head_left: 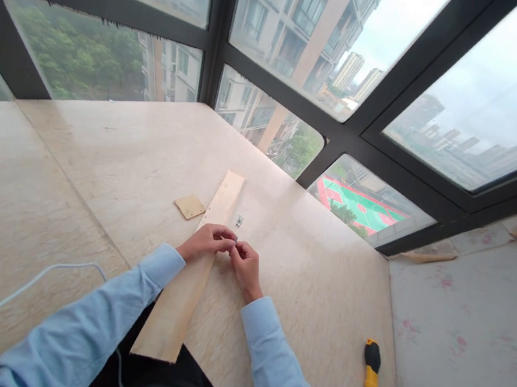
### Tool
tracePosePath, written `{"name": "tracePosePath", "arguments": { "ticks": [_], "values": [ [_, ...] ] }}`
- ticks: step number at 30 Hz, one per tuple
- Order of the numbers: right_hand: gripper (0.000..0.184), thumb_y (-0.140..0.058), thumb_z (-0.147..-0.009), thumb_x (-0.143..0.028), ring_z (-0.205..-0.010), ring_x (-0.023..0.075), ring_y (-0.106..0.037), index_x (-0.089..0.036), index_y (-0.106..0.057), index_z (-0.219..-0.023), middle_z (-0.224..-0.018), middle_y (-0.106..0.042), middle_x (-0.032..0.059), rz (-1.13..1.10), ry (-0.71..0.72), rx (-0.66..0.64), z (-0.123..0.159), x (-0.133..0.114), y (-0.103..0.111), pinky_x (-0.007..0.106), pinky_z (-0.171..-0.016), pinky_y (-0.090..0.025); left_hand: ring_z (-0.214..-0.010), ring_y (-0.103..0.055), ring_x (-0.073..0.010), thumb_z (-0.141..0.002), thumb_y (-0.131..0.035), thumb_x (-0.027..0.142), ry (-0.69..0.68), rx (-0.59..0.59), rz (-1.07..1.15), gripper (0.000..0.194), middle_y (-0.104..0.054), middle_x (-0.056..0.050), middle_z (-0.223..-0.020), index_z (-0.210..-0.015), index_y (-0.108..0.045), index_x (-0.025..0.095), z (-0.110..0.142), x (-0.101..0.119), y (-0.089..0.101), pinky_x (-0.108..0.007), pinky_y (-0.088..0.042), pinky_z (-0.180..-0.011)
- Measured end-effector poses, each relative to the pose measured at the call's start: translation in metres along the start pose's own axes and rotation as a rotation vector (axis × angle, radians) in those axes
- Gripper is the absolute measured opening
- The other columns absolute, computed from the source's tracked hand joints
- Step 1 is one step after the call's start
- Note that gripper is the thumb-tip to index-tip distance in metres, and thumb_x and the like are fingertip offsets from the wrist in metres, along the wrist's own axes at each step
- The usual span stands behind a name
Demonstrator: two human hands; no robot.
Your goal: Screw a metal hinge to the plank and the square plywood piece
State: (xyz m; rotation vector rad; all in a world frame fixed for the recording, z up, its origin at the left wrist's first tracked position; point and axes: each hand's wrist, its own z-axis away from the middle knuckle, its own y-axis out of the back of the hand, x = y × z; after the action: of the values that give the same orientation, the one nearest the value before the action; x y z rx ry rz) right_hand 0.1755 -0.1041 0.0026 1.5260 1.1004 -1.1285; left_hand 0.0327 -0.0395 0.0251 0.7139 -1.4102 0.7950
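Note:
My left hand (209, 242) and my right hand (245, 267) meet fingertip to fingertip over the right edge of a long wooden board (175, 311). Between their pinched fingers is a small grey metal piece (236, 240), likely a screw or bolt; its exact kind is too small to make out. Just beyond the fingers lie a few small silvery fasteners (239, 220). A thin square wooden plate (189, 207) with small holes rests to the left of the board. The board's near end juts over the surface's front edge.
A yellow and black screwdriver (372, 368) lies at the right, near the papered wall (465, 344). A white cable (27, 288) runs across the left front. Dark-framed windows (275, 85) border the pale stone-like surface (313, 281) at the back.

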Motion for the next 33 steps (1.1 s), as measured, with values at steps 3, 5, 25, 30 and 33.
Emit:
{"name": "tracePosePath", "arguments": {
  "ticks": [3,5,25,30,33],
  "values": [
    [0.027,-0.060,-0.083,-0.041,-0.063,0.0135,-0.057,-0.016,-0.069,-0.084,-0.077,-0.070,0.0037,0.014,0.027,0.022,0.004,0.001,-0.001,0.025,-0.059,-0.045,-0.067,-0.065,-0.0160,-0.065,-0.076,0.042,0.007,0.065,-0.042,0.035,-0.069,-0.006,-0.073,-0.079,-0.065,0.013,0.003,0.006,-0.006,-0.027,-0.053,-0.064],
    [0.026,-0.063,-0.080,-0.041,-0.063,0.0138,-0.058,-0.016,-0.069,-0.087,-0.077,-0.070,0.0037,0.010,0.022,0.043,0.009,0.003,0.000,0.025,-0.058,-0.046,-0.065,-0.065,-0.0158,-0.063,-0.077,0.045,0.055,0.105,-0.032,0.038,-0.069,-0.006,-0.071,-0.077,-0.063,0.013,0.005,0.013,-0.005,-0.027,-0.053,-0.063],
    [0.024,-0.060,-0.084,-0.037,-0.082,0.0233,-0.068,-0.020,-0.071,-0.096,-0.092,-0.073,0.0102,0.122,-0.020,0.008,0.148,-0.021,0.068,0.036,-0.074,-0.055,-0.048,-0.060,-0.0183,-0.064,-0.073,0.019,0.496,0.546,-0.655,0.016,-0.059,-0.001,-0.047,-0.073,-0.060,0.016,0.042,0.032,0.106,-0.024,-0.044,-0.047],
    [0.033,-0.063,-0.079,-0.047,-0.085,0.0254,-0.068,-0.020,-0.072,-0.094,-0.097,-0.072,0.0122,0.314,-0.048,0.298,0.182,-0.039,0.161,0.037,-0.076,-0.055,-0.054,-0.060,-0.0173,-0.074,-0.067,0.032,0.492,0.551,-0.827,0.024,-0.062,-0.001,-0.057,-0.092,-0.063,0.016,0.040,0.027,0.104,-0.024,-0.044,-0.054],
    [0.043,-0.062,-0.074,-0.054,-0.083,0.0264,-0.068,-0.019,-0.071,-0.096,-0.097,-0.072,0.0121,0.478,-0.172,0.594,0.203,-0.043,0.226,0.038,-0.075,-0.053,-0.070,-0.063,-0.0193,-0.076,-0.063,0.036,0.457,0.580,-1.004,0.034,-0.068,-0.006,-0.078,-0.102,-0.064,0.013,0.041,0.031,0.104,-0.025,-0.046,-0.064]
  ]
}}
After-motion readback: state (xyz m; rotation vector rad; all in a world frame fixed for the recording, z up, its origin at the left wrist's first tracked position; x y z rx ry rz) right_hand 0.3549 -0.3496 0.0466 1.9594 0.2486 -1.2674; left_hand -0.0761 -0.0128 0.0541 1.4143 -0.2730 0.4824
